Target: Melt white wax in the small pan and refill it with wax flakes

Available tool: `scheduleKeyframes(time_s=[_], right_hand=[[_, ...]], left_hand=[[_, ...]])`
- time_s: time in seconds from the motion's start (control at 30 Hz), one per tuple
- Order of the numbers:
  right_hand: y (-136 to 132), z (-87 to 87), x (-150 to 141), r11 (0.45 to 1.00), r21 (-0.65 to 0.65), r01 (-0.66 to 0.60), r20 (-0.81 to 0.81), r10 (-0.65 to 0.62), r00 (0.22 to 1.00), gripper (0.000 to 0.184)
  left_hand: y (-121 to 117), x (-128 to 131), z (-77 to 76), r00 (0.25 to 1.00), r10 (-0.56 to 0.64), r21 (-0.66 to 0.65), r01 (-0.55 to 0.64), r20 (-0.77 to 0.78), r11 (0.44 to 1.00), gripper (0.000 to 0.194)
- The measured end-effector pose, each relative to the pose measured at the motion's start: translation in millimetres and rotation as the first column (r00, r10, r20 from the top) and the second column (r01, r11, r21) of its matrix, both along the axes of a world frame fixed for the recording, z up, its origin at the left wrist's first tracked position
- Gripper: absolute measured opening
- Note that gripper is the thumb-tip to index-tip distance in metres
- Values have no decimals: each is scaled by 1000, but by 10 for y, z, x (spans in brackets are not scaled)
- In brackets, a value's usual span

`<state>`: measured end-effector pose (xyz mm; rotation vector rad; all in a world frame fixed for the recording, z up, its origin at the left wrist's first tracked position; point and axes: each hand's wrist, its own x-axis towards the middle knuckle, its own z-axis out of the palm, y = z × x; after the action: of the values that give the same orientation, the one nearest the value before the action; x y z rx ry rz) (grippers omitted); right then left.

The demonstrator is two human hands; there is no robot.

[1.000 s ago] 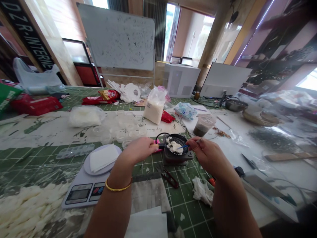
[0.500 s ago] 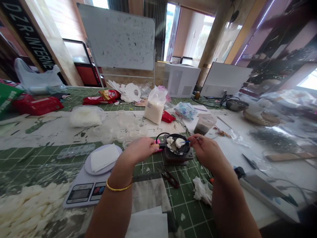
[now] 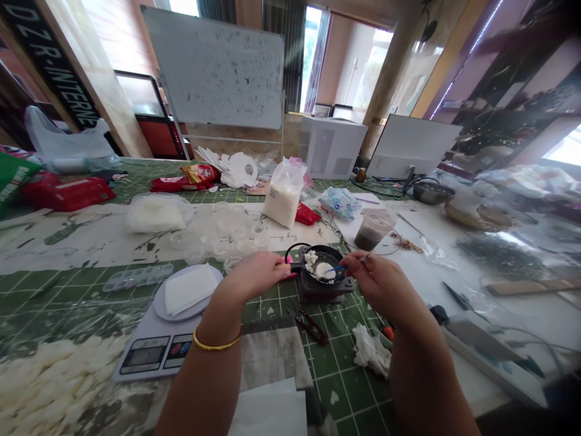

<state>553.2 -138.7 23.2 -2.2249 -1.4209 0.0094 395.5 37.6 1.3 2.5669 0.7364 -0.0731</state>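
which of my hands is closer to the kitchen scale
Left. The left hand is right of the scale, holding the pan handle; the right hand is farther right, beyond the pan.

The green gridded tablecloth (image 3: 334,369) carries snips (image 3: 313,329), crumpled tissue (image 3: 371,352) and a compartment box (image 3: 138,277).

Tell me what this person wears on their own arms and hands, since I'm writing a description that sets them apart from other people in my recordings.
The left hand is ungloved, with a thin, smooth, gold-coloured bangle at its wrist. The right hand is ungloved too, its wrist without visible jewellery. No sleeves show; rings are too small to tell.
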Motion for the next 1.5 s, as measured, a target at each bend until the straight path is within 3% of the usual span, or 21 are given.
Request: scheduleKeyframes(time_s=[0.23, 0.37, 0.57, 0.73, 0.87, 1.07, 1.23, 1.4, 1.5], right_hand=[[14, -17, 1, 998, 5, 70, 26, -70, 997, 32], [10, -8, -15, 1000, -1, 3, 5, -3, 1000, 34], [22, -7, 12, 998, 5, 66, 37, -66, 997, 33], [8, -7, -11, 1000, 2, -13, 8, 13, 1000, 35], [11, -4, 11, 998, -2, 67, 32, -67, 997, 34], [15, -3, -8, 1000, 11, -22, 1, 22, 1000, 36], [31, -9, 12, 998, 2, 58, 39, -58, 998, 34], [32, -9, -11, 999, 12, -33, -21, 33, 999, 36], [64, -25, 2, 1000, 31, -1, -18, 1, 1000, 35]], left_hand=[[-1, -2, -5, 1000, -8, -5, 8, -5, 1000, 39], [-5, -1, 2, 1000, -1, -11, 1, -4, 1000, 38], [-6, 0, 7, 1000, -7, -19, 7, -1, 1000, 39], [-1, 4, -5, 1000, -3, -3, 3, -1, 1000, 38], [0, 3, -9, 1000, 0, -1, 0, -10, 1000, 39], [-4, -4, -2, 1000, -3, -10, 3, 3, 1000, 39], [-2, 0, -7, 1000, -10, -10, 10, 6, 1000, 39], [-3, 7, 1, 1000, 1, -21, -1, -3, 1000, 38], [-3, 8, 4, 1000, 5, -16, -5, -12, 1000, 39]])
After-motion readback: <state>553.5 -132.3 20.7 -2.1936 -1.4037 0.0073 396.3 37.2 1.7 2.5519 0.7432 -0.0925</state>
